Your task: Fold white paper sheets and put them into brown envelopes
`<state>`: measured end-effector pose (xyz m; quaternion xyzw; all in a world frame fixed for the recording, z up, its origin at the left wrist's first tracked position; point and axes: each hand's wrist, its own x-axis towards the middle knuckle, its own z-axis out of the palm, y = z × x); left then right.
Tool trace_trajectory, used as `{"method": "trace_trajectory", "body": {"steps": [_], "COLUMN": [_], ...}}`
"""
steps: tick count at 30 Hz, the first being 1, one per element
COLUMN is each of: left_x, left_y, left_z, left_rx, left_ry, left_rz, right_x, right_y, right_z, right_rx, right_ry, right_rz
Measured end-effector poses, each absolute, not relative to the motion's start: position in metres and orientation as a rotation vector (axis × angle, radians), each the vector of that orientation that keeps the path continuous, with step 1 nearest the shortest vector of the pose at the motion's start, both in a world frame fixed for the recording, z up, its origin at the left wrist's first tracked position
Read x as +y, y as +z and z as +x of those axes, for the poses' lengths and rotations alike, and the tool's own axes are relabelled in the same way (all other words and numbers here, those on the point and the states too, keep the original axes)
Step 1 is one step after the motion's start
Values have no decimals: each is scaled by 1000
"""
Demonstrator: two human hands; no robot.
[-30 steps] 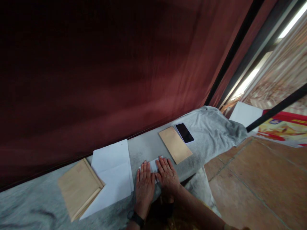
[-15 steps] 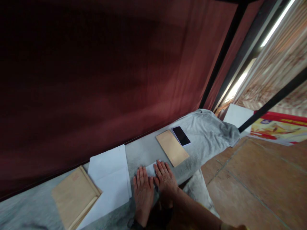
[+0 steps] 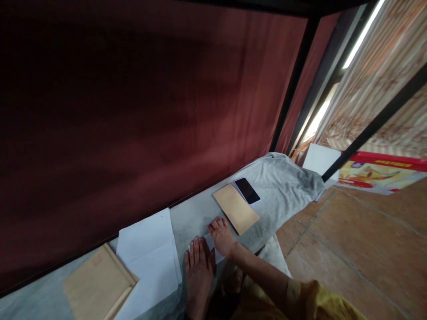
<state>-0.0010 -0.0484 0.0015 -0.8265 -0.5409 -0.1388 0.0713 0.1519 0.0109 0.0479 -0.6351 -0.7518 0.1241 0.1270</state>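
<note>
A folded sheet of white paper point(image 3: 209, 240) lies on the grey cloth, partly hidden under my hands. My left hand point(image 3: 199, 266) rests flat on its left part, fingers stretched out and pointing away from me. On the right part presses my right hand point(image 3: 222, 236), its fingers loosely bent with the tips near the paper's far edge. Just beyond the right hand is a flat brown envelope point(image 3: 236, 208). A phone with a dark screen point(image 3: 247, 190) lies against the envelope's right side.
Left of my hands is a stack of white paper sheets point(image 3: 150, 262), partly under a pile of brown envelopes point(image 3: 100, 284). Grey cloth point(image 3: 283, 186) covers the narrow surface. A dark red curtain point(image 3: 167, 133) hangs behind it. Black poles point(image 3: 293, 89) and a printed box point(image 3: 376, 173) stand right.
My right hand has gone from lying flat to bent fingers and shifted on the paper. The left hand stays flat on it. The view has turned slightly right.
</note>
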Motion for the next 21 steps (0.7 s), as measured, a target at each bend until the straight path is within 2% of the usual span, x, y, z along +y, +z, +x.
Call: {"method": "trace_trajectory", "body": {"steps": [6,13,16,18,21], "left_x": [-46,-46,-49,-49,-42], "left_y": [7,30,34,34,32], "left_z": [-5,-2,10,14,4], "left_rx": [-1831,-2678,-2975,-3025,-2984], "left_ry": [-719,-1690,-2020,-2016,-1827], "left_rz": [-2488,-2164,-2222,-2325,-2405], "right_x": [18,-11,-34,-47,-60], "right_y": [48,40,34,33,35], "right_z": [169,192,176,164,156], "right_rx": [-1963,-1297,-1040,-919,-820], "right_ry": [687,1056,1224,1315,1413], "right_rz": [-1760,-1588,-1503,-1456,-1413]}}
